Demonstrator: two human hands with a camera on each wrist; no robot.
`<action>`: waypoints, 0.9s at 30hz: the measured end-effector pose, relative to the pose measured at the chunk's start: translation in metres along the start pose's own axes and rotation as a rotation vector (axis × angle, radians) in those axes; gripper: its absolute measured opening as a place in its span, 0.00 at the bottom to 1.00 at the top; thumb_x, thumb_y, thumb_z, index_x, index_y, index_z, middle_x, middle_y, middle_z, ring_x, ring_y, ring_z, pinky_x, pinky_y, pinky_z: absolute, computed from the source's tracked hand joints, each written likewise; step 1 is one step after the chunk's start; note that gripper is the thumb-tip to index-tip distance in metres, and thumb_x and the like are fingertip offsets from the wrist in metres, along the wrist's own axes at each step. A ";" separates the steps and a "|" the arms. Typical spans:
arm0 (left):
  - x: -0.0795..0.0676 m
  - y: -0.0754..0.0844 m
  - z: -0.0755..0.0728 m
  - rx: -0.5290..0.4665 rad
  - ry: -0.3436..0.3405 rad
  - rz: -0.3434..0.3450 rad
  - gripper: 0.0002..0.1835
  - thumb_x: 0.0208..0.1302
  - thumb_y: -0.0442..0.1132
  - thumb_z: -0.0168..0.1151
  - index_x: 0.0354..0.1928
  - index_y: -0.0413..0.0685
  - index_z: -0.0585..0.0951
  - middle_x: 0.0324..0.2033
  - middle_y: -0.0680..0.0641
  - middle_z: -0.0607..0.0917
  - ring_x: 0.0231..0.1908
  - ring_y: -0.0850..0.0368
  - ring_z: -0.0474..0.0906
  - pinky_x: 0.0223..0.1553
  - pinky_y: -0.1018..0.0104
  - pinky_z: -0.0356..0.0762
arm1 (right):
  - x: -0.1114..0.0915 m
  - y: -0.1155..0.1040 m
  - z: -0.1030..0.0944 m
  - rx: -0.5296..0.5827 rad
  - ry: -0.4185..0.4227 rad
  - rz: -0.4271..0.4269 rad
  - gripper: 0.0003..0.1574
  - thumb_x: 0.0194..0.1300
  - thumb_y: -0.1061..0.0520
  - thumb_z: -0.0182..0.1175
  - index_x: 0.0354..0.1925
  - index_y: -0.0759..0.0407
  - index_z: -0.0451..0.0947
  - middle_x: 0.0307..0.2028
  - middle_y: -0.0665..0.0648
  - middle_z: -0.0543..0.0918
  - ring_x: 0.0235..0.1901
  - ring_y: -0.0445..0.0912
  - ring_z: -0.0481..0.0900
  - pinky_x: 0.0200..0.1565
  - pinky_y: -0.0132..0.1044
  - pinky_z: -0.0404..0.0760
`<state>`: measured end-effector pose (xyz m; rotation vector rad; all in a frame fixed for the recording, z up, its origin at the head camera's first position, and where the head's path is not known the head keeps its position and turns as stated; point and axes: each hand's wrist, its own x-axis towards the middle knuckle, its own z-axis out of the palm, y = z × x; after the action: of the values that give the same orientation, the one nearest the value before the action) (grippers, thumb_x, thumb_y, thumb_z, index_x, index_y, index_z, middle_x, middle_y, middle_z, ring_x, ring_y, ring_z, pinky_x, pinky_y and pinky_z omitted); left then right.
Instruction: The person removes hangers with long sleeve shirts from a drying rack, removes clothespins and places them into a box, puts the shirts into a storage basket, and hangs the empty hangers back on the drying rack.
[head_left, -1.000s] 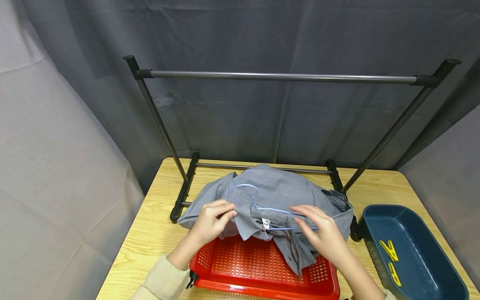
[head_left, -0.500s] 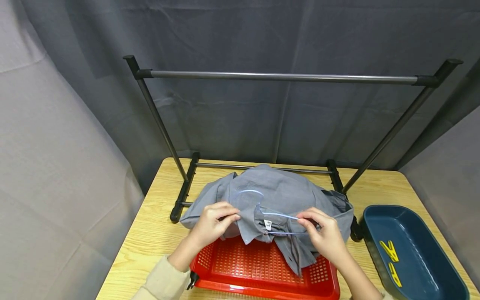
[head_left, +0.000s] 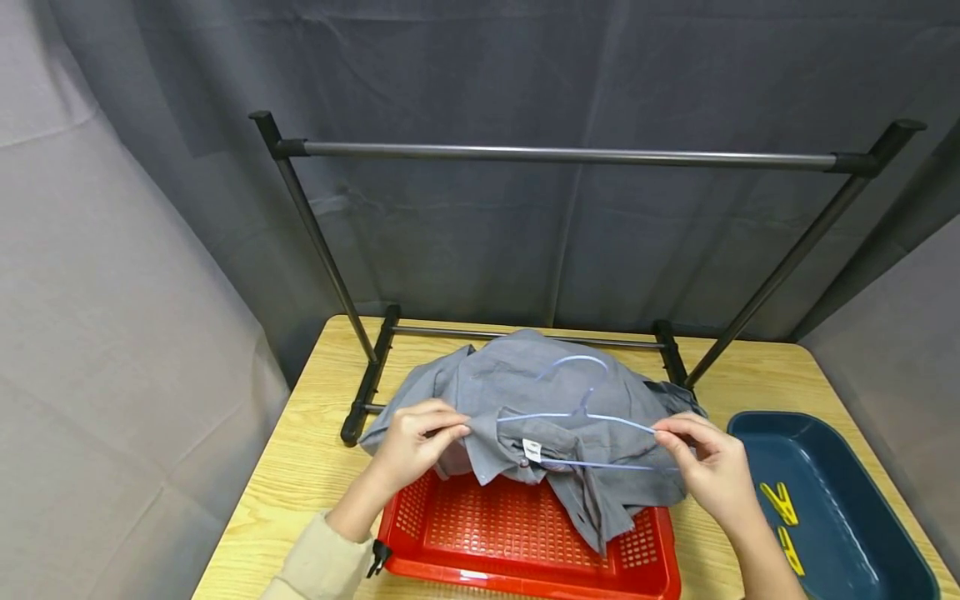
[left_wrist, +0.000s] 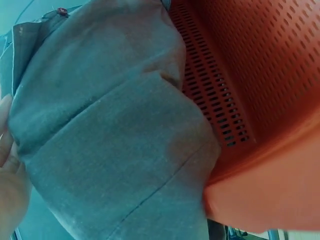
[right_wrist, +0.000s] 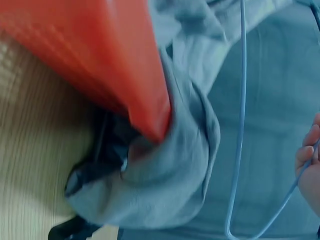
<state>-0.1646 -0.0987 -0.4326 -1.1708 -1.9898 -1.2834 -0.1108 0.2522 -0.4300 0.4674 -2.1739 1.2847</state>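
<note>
A grey collared shirt [head_left: 540, 367] lies heaped over the back of the red basket [head_left: 510, 533], a white label at its neck. My left hand [head_left: 420, 437] pinches the cloth by the collar; its fingers show at the left edge in the left wrist view. A thin blue wire hanger [head_left: 615, 418] overlies the shirt, its hook pointing away from me. Its left arm runs under the collar cloth, and that end is hidden. With thumb and fingers, my right hand [head_left: 705, 458] pinches the hanger's right arm, seen bare in the right wrist view.
Behind the shirt stands a metal garment rack [head_left: 555, 154] with black feet. To the right, a dark blue tub [head_left: 832, 475] holds yellow clothespins [head_left: 780, 502]. A black clip [head_left: 380, 557] sits at the basket's left corner. Grey curtains [head_left: 450, 242] surround the wooden table [head_left: 277, 483].
My right hand has taken the hanger's upper arm and moved right, carrying the hanger and its hook rightward. The left hand keeps its pinch on the shirt, shifting only slightly.
</note>
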 end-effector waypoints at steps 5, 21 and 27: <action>-0.003 0.001 -0.002 0.011 0.022 -0.045 0.09 0.42 0.23 0.68 0.29 0.35 0.85 0.24 0.44 0.83 0.26 0.55 0.79 0.30 0.75 0.76 | -0.002 0.004 -0.021 0.020 0.045 0.055 0.11 0.46 0.82 0.59 0.29 0.73 0.78 0.29 0.46 0.80 0.26 0.34 0.74 0.27 0.20 0.72; -0.006 0.004 -0.002 0.113 0.081 -0.224 0.04 0.44 0.25 0.69 0.25 0.37 0.85 0.22 0.46 0.84 0.22 0.57 0.79 0.26 0.76 0.75 | -0.008 0.004 -0.062 -0.013 0.177 0.150 0.09 0.46 0.84 0.57 0.30 0.81 0.76 0.29 0.45 0.81 0.28 0.36 0.76 0.33 0.19 0.74; -0.010 0.005 0.000 0.167 0.040 -0.349 0.03 0.48 0.29 0.68 0.27 0.38 0.85 0.23 0.47 0.84 0.22 0.62 0.77 0.25 0.77 0.75 | -0.012 0.005 -0.071 -0.071 0.208 0.193 0.08 0.47 0.83 0.57 0.30 0.82 0.76 0.28 0.43 0.81 0.27 0.35 0.76 0.32 0.19 0.75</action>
<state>-0.1555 -0.1019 -0.4378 -0.7358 -2.2918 -1.2585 -0.0829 0.3170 -0.4139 0.0910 -2.1187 1.2891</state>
